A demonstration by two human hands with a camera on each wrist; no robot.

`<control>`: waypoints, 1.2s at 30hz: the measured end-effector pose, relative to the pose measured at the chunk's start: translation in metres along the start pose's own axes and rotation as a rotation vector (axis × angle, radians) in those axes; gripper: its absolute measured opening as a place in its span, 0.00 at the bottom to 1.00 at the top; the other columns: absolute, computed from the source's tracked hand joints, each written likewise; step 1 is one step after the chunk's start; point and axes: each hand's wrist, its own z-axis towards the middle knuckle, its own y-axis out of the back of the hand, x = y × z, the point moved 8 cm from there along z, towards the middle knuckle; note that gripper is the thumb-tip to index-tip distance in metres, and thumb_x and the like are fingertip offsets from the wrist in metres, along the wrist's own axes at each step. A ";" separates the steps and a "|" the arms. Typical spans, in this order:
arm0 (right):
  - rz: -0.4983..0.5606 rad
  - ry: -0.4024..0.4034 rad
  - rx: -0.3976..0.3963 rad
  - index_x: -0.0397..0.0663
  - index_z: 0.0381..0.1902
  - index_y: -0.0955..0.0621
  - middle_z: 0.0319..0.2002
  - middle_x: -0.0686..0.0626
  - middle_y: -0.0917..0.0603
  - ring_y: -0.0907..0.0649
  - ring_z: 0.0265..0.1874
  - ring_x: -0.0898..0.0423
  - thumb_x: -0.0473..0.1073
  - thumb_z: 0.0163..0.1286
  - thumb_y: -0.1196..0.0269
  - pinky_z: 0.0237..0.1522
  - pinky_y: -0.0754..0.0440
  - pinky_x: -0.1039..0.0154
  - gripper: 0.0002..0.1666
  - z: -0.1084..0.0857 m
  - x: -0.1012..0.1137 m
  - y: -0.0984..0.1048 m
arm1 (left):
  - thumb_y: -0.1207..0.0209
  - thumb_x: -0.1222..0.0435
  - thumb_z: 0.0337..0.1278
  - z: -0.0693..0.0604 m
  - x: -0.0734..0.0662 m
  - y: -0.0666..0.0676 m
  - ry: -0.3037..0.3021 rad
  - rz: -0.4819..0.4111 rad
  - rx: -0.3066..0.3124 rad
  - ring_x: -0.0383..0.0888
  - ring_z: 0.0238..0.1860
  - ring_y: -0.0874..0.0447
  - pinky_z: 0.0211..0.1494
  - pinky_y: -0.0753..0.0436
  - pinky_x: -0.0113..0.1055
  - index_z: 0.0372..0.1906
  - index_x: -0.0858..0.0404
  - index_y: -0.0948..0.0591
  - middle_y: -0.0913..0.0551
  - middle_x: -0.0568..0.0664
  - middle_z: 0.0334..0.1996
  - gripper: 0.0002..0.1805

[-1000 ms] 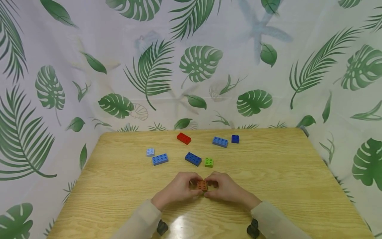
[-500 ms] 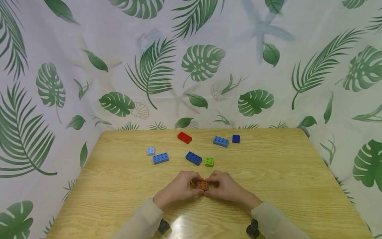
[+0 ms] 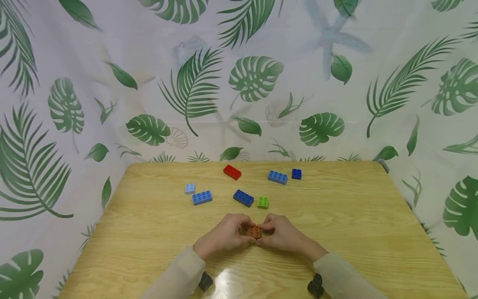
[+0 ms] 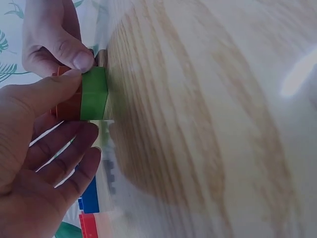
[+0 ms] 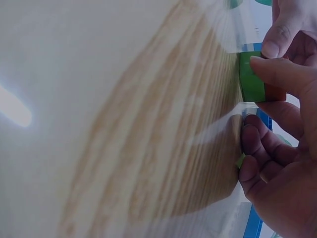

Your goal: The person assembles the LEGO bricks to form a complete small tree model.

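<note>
An orange brick [image 3: 254,232] with studs on top sits on a green brick [image 4: 94,95], one stacked directly on the other at the near middle of the table. From its left side my left hand [image 3: 228,233] pinches the stack, thumb across the orange brick in the left wrist view. My right hand [image 3: 283,235] pinches it from the right, its thumb against the green brick in the right wrist view. Both thumbs meet at the near face. The head view hides the green brick beneath the orange one. Just beyond the hands lies a lime green brick [image 3: 263,203].
A dark blue brick [image 3: 243,198] lies left of the lime one. Farther left are a blue brick [image 3: 202,198] and a small light blue brick [image 3: 190,189]. Toward the back edge lie a red brick [image 3: 232,172], another blue brick [image 3: 278,177] and a small dark blue brick [image 3: 296,174].
The head view has shifted slightly. Both hands keep their pinch on the stacked bricks, nearly still, and the loose bricks stay where they were.
</note>
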 end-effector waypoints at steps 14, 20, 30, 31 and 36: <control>-0.089 0.075 0.007 0.40 0.60 0.14 0.38 0.54 0.19 0.28 0.33 0.63 0.51 0.64 0.23 0.34 0.29 0.69 0.31 -0.001 0.002 0.004 | 0.26 0.58 0.62 -0.006 0.023 -0.011 0.072 -0.260 -0.033 0.35 0.44 0.16 0.50 0.17 0.31 0.54 0.49 0.13 0.13 0.38 0.45 0.16; -0.057 0.024 0.001 0.48 0.58 0.12 0.41 0.54 0.16 0.23 0.37 0.59 0.43 0.63 0.25 0.38 0.24 0.67 0.24 0.000 -0.008 0.012 | 0.25 0.56 0.61 -0.005 0.025 -0.011 0.072 -0.273 -0.057 0.35 0.42 0.16 0.48 0.17 0.30 0.53 0.48 0.13 0.13 0.38 0.43 0.16; -0.026 -0.068 -0.275 0.46 0.55 0.13 0.44 0.47 0.16 0.22 0.37 0.57 0.44 0.69 0.28 0.40 0.22 0.62 0.18 0.010 -0.018 0.048 | 0.25 0.56 0.61 -0.006 0.024 -0.010 0.101 -0.276 -0.062 0.34 0.39 0.18 0.46 0.18 0.30 0.55 0.52 0.13 0.13 0.40 0.41 0.19; -0.021 -0.085 -0.293 0.46 0.56 0.14 0.45 0.47 0.16 0.22 0.37 0.57 0.44 0.69 0.27 0.41 0.22 0.62 0.20 0.012 -0.021 0.050 | 0.25 0.56 0.61 -0.005 0.024 -0.010 0.102 -0.275 -0.062 0.34 0.39 0.18 0.45 0.18 0.30 0.55 0.52 0.13 0.13 0.40 0.41 0.19; -0.031 -0.102 -0.322 0.46 0.64 0.18 0.51 0.44 0.17 0.23 0.36 0.56 0.45 0.66 0.25 0.42 0.22 0.60 0.29 0.025 -0.030 0.053 | 0.25 0.56 0.60 -0.005 0.024 -0.010 0.097 -0.277 -0.061 0.35 0.39 0.18 0.44 0.19 0.30 0.55 0.52 0.13 0.13 0.42 0.41 0.19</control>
